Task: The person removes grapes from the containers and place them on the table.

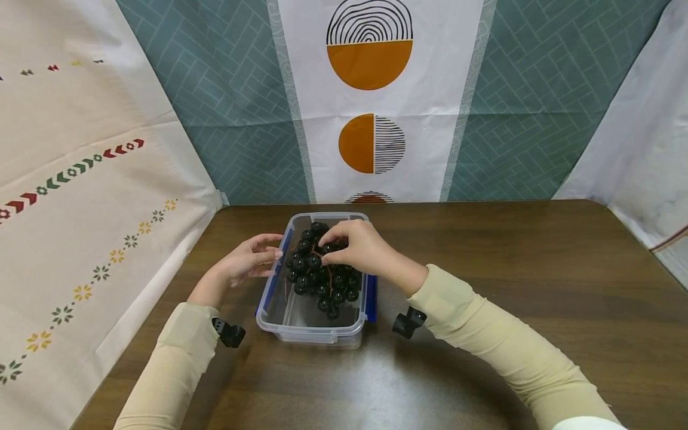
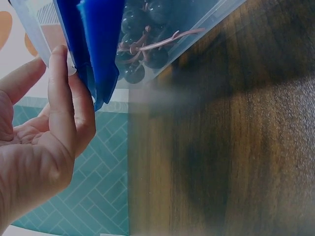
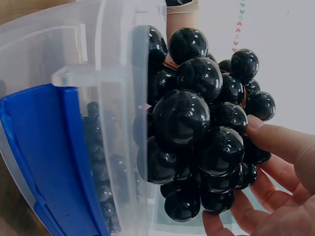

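A clear plastic storage box (image 1: 309, 334) with blue side clips (image 2: 101, 44) stands lidless on the table. My right hand (image 1: 357, 248) holds a bunch of black grapes (image 3: 197, 118) by its upper part, thumb on one side and fingers on the other. In the right wrist view this bunch rises above the box rim. More dark grapes (image 3: 101, 172) show through the wall; whether they form a separate bunch I cannot tell. A brownish stem (image 2: 162, 44) shows through the box in the left wrist view. My left hand (image 1: 247, 260) touches the box's left side with extended fingers, beside the clip.
The brown wooden table (image 1: 510, 275) extends on both sides of the box and in front of it. Behind hangs a green and white patterned cloth (image 1: 242, 107). A cream embroidered cloth (image 1: 97, 197) borders the left, a pale one (image 1: 645, 137) the right.
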Motion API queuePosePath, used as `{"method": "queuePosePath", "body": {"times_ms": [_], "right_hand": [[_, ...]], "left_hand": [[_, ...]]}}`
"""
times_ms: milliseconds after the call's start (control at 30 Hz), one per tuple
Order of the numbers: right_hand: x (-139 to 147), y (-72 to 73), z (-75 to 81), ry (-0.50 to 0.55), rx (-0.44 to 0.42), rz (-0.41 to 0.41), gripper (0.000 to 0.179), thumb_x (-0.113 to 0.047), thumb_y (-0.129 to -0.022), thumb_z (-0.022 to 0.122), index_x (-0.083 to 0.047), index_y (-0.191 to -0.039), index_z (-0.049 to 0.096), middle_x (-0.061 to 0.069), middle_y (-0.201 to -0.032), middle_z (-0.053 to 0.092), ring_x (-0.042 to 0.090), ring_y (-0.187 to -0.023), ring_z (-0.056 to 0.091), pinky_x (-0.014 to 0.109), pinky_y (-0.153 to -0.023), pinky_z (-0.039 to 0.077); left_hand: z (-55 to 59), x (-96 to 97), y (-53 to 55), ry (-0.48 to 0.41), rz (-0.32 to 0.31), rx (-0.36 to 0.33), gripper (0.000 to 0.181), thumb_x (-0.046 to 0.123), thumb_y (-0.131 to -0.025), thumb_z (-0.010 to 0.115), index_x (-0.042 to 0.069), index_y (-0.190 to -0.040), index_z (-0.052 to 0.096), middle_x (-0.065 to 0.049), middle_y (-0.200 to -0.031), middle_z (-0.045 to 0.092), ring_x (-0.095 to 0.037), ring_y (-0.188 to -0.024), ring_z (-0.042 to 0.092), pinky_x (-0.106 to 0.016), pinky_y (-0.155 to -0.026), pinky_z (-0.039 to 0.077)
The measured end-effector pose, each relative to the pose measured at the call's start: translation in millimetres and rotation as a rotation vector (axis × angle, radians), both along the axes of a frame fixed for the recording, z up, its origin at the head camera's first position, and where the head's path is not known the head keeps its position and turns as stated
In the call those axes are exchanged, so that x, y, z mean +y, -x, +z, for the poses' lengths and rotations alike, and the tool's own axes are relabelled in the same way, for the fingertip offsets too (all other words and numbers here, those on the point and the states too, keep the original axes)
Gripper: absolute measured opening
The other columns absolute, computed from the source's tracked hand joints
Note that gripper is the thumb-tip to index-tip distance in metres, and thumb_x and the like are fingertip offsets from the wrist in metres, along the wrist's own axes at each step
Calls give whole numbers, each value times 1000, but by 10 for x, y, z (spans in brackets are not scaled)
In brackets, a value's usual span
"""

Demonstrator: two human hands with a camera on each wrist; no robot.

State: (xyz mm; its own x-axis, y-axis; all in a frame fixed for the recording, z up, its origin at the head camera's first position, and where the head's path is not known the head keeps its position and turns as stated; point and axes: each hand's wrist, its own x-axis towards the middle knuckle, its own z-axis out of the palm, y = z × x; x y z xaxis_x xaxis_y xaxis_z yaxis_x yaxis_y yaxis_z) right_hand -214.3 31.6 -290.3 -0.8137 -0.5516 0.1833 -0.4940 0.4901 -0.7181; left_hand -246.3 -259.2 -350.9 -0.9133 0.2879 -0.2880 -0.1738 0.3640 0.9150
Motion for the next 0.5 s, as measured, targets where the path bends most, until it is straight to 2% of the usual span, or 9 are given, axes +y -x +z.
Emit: {"method": "queuePosePath", "body": {"times_ms": [500], "right_hand": [[155, 15, 126, 53, -40, -57, 25, -17, -81, 76, -11, -105, 73, 3, -106, 69, 20, -95, 59, 34, -85, 51]], "left_hand": [[-4, 1, -11, -10, -4, 2, 60, 15, -96, 57, 5, -147, 27, -21, -133, 41, -10, -103, 55, -27, -80, 55]]}}
